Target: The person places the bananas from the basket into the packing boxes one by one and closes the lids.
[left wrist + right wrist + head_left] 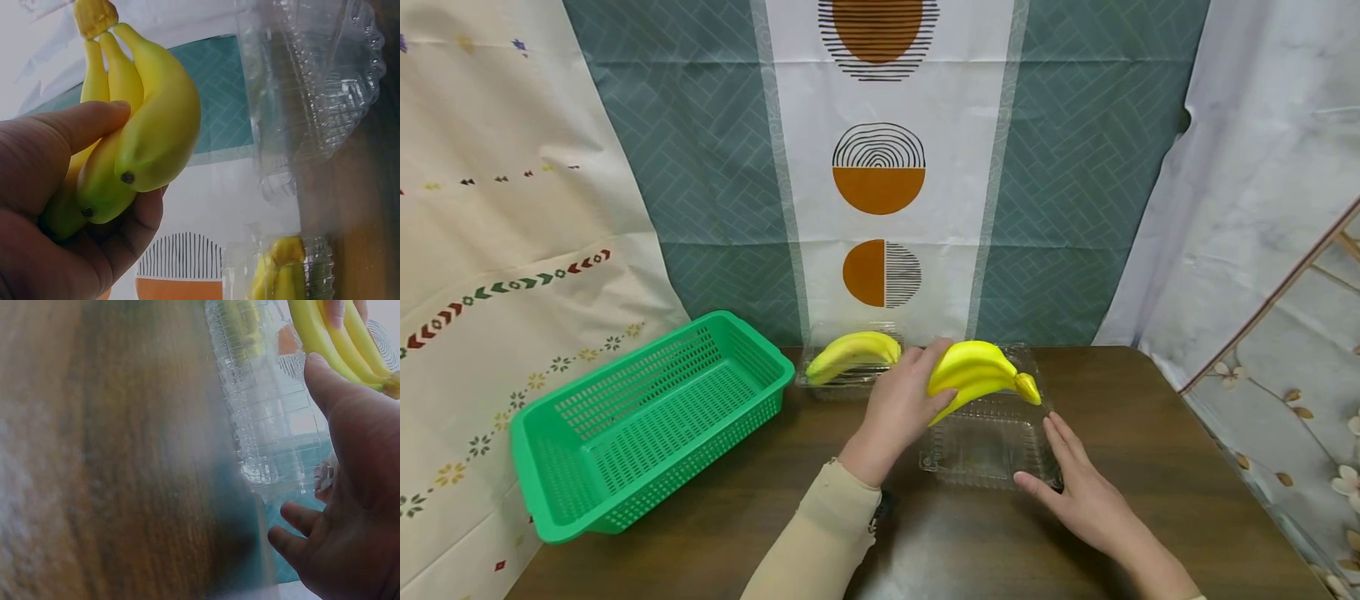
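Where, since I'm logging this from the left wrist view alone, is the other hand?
Observer: The right hand is at the right side of the nearer clear container, in the head view.
Operator: Is there a basket anywhere?
Observer: Yes, a green basket, to the left of the left hand.
Operator: Which way does the stem of my banana bunch point?
Observer: The stem of the banana bunch points to the person's right, the side where the right hand is.

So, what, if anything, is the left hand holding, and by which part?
The left hand grips a bunch of bananas by its body, leaving the stem end free.
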The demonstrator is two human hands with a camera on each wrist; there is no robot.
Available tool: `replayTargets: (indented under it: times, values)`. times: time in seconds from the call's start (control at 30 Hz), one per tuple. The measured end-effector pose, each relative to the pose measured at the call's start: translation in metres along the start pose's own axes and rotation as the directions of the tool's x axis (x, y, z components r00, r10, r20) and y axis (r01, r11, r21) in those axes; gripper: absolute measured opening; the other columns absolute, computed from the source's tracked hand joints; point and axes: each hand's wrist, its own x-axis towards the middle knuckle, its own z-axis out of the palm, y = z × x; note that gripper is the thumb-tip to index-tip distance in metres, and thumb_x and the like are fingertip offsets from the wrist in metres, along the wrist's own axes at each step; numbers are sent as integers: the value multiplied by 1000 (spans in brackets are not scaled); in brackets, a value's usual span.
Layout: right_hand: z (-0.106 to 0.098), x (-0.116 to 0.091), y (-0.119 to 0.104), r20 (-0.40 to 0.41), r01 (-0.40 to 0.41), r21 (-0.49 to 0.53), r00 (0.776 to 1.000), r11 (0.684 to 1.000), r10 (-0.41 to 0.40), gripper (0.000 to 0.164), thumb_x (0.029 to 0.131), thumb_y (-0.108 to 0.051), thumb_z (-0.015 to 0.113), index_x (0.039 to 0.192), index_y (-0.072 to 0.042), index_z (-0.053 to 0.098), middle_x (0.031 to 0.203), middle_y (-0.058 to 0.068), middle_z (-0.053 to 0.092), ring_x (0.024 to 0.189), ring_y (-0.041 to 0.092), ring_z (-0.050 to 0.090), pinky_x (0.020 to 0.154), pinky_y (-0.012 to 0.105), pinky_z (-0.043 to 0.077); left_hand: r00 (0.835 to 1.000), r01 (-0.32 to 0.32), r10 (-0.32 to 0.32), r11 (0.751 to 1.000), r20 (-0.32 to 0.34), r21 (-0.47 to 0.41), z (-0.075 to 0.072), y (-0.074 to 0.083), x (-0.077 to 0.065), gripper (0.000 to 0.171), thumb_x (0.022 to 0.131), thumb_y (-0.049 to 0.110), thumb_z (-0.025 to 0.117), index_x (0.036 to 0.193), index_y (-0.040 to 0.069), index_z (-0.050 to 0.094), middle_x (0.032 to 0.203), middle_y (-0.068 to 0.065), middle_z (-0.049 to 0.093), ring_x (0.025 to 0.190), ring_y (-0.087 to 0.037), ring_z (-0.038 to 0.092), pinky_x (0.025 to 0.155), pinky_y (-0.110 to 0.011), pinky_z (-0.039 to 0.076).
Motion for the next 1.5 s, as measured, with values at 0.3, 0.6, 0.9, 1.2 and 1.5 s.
replayTargets:
  times: [0.3, 0.6, 0.9, 1.2, 1.5]
  values:
    - [0, 0, 1, 10, -16, -7, 1000, 1000, 16, 111, 105, -68, 64, 178, -9, 5, 183, 20, 4, 150, 60, 42, 100, 79, 48, 999, -24, 23, 1000, 35, 10, 13, 4, -1, 77, 98, 34, 88, 165, 22, 52, 129, -8, 69, 78, -18, 62, 68, -35, 56]
    - [0, 0, 1, 4, -10, -11, 1000, 1000, 10, 110, 105, -68, 64, 178, -6, 8, 183, 20, 5, 147, 60, 47, 99, 79, 49, 998, -48, 48, 999, 43, 17, 25, 3, -3, 76, 98, 35, 88, 164, 21, 53, 127, -8, 70, 75, -16, 60, 66, -33, 54]
    - [1, 2, 0, -2, -1, 18, 1000, 1000, 1, 109, 105, -67, 65, 178, -8, 9, 183, 19, 4, 144, 61, 49, 98, 77, 51, 996, -40, 39, 999, 76, 15, 34, 0, -5, 76, 98, 37, 88, 163, 23, 53, 125, -6, 68, 74, -15, 57, 68, -29, 55]
    - [1, 0, 0, -23, 18, 38, 1000, 999, -17, 110, 105, -64, 68, 179, -18, 1, 182, 23, 5, 145, 63, 47, 98, 78, 50, 993, -54, 50, 998, 111, 33, 41, 0, -7, 76, 99, 37, 87, 164, 23, 51, 124, -7, 68, 70, -13, 55, 66, -28, 53]
    - [0, 0, 0, -23, 16, 39, 1000, 999, -15, 113, 106, -61, 68, 178, -8, -1, 181, 27, 5, 149, 63, 41, 103, 81, 46, 990, -60, 53, 997, 128, 53, 46, 2, -8, 76, 98, 37, 88, 163, 23, 52, 122, -6, 68, 72, -13, 56, 67, -28, 53]
